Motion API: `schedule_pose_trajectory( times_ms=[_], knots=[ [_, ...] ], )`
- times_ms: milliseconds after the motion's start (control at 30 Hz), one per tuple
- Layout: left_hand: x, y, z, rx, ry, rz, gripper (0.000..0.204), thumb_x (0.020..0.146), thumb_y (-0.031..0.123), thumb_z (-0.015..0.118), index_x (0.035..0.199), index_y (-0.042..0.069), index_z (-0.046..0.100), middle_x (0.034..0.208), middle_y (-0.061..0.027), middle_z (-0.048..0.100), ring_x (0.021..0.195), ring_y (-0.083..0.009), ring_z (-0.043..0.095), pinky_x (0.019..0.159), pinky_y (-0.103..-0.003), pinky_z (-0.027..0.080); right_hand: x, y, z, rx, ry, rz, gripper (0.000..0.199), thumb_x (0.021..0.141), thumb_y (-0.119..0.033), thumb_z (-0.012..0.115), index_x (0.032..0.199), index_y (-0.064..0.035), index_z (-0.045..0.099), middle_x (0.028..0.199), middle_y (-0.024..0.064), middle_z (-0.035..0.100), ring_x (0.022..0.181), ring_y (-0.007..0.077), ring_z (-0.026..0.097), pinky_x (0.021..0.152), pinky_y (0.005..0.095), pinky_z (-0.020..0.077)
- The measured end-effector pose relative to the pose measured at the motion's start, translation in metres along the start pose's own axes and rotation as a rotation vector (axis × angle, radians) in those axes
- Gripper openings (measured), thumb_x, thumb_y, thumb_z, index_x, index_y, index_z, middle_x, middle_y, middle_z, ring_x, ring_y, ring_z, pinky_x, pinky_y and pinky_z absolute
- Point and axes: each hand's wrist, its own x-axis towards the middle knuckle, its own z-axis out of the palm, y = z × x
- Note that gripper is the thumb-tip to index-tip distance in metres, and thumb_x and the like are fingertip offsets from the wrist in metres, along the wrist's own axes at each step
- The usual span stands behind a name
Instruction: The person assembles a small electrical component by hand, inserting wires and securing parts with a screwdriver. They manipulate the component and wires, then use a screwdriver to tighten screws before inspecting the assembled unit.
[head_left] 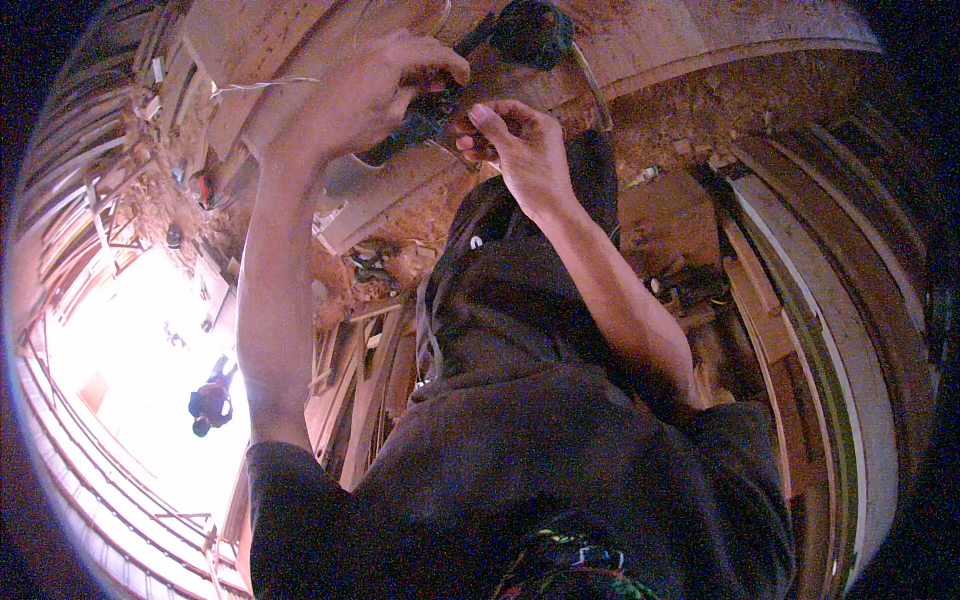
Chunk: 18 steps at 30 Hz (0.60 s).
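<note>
My left hand [365,95] is at the upper middle, fingers curled beside a dark power tool [425,118] with a bluish-black body. I cannot make out what lies in those fingers. Just right of it, my right hand [525,150] is closed in a pinch, thumb against fingertips. Anything held there is too small to name. The tool's exact kind is unclear in the dim light. A dark bulky object [532,35] sits beyond the hands; whether it joins the tool is unclear. Beneath them is a wide wooden board [650,30].
Long planks [810,260] are stacked at the right, and loose wood strips [350,390] lie left of my body. Sawdust and scraps [140,200] cover the floor. Another person [210,400] is far off in the bright opening at the left. A thin cable [595,90] curves near the board.
</note>
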Motion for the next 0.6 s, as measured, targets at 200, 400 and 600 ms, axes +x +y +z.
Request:
schedule_pose_trajectory(
  times_ms=[200,400,600],
  knots=[
    [0.004,0.002,-0.003,0.118,-0.023,-0.052,0.026,0.092,-0.001,0.058,0.115,0.002,0.067,0.114,-0.0145,0.069,0.112,-0.0297,0.065,0.101,-0.039,0.049,0.002,0.005,0.013,-0.018,0.098,-0.044,0.02,0.097,-0.018,0.069,0.096,0.0018,0.065,0.089,0.0094,0.072,0.076,0.0139,0.068,0.067,0.0273,0.056],
    [0.0,-0.013,0.006,0.052,0.066,-0.044,0.023,0.092,0.013,0.064,0.114,0.009,0.07,0.105,-0.0176,0.071,0.099,-0.0372,0.066,0.088,-0.045,0.051,0.001,-0.003,0.013,-0.203,0.082,-0.088,0.019,0.096,-0.015,0.07,0.095,0.0024,0.063,0.084,0.009,0.071,0.075,0.0138,0.068,0.067,0.0273,0.0545],
    [-0.002,-0.018,0.01,0.089,0.107,-0.024,0.023,0.091,0.012,0.065,0.113,0.009,0.071,0.105,-0.0172,0.071,0.098,-0.0373,0.066,0.088,-0.044,0.051,0.008,-0.004,0.01,-0.094,-0.017,-0.002,0.019,0.094,-0.012,0.072,0.1,0.0046,0.066,0.084,0.0086,0.07,0.075,0.0134,0.066,0.067,0.0259,0.0529]
  ],
)
